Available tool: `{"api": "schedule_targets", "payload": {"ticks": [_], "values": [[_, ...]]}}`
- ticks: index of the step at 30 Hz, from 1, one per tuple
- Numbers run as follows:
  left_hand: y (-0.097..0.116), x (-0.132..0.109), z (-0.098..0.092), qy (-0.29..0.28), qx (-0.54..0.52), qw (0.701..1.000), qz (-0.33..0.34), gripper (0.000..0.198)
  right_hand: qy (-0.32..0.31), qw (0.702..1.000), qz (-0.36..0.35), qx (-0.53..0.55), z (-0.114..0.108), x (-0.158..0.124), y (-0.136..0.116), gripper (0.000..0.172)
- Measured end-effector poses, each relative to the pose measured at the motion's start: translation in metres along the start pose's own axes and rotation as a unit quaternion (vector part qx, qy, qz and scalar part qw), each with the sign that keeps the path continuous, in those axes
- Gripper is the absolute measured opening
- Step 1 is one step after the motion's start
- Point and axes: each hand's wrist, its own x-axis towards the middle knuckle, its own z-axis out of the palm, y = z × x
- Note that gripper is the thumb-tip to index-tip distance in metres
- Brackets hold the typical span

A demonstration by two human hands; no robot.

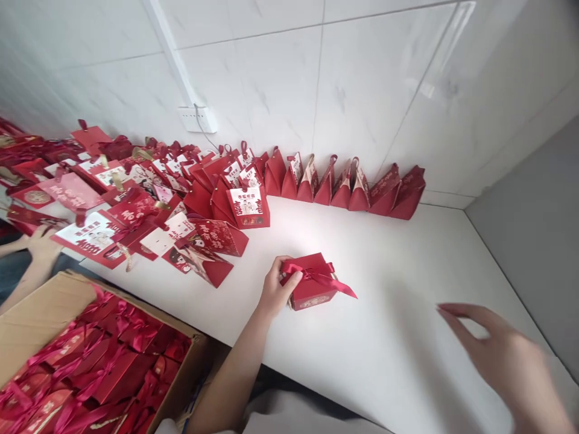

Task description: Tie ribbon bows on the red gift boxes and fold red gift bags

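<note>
Ribbon [332,281] is tied in a bow on top of a small red box [304,297], which sits on the white counter [384,253] at the centre of the frame. The left hand [272,290] has its grip clamped on the box's left side, thumb over the top near the bow. At the lower right, the right hand [513,355] is raised and blurred, well apart from the box, thumb and fingertips pinched together. Red bags [323,191] with ribbon loops stand in a row along the upper middle, more crowding the upper left. At the lower left, an open carton [38,304] holds ribboned red boxes [122,375]; another person's hand [41,246] shows at the left edge.
</note>
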Motion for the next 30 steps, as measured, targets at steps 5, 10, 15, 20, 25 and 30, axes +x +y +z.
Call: {"api": "schedule_targets", "payload": {"ticks": [5,10,15,20,25,30], "values": [[-0.006,0.009,-0.005,-0.002,0.021,0.999,0.036,0.043,0.009,0.961,-0.237,0.142,-0.054,0.011,-0.093,0.025],[0.014,0.020,-0.021,0.011,0.062,0.991,0.120,0.034,-0.099,0.876,-0.360,0.304,-0.076,0.027,-0.122,0.021],[0.047,0.037,-0.027,-0.141,0.206,0.957,0.148,0.017,-0.216,0.933,-0.023,0.287,0.013,0.052,-0.120,0.033],[0.051,0.057,-0.020,-0.251,0.242,0.926,0.146,0.014,-0.271,0.890,0.065,0.361,0.054,0.041,-0.119,0.037],[0.043,0.064,-0.013,-0.267,0.223,0.929,0.129,0.012,-0.325,0.843,0.081,0.422,0.051,0.037,-0.123,0.042],[0.036,0.062,-0.003,-0.220,0.210,0.946,0.115,0.010,-0.393,0.774,0.028,0.497,0.051,0.028,-0.130,0.039]]}}
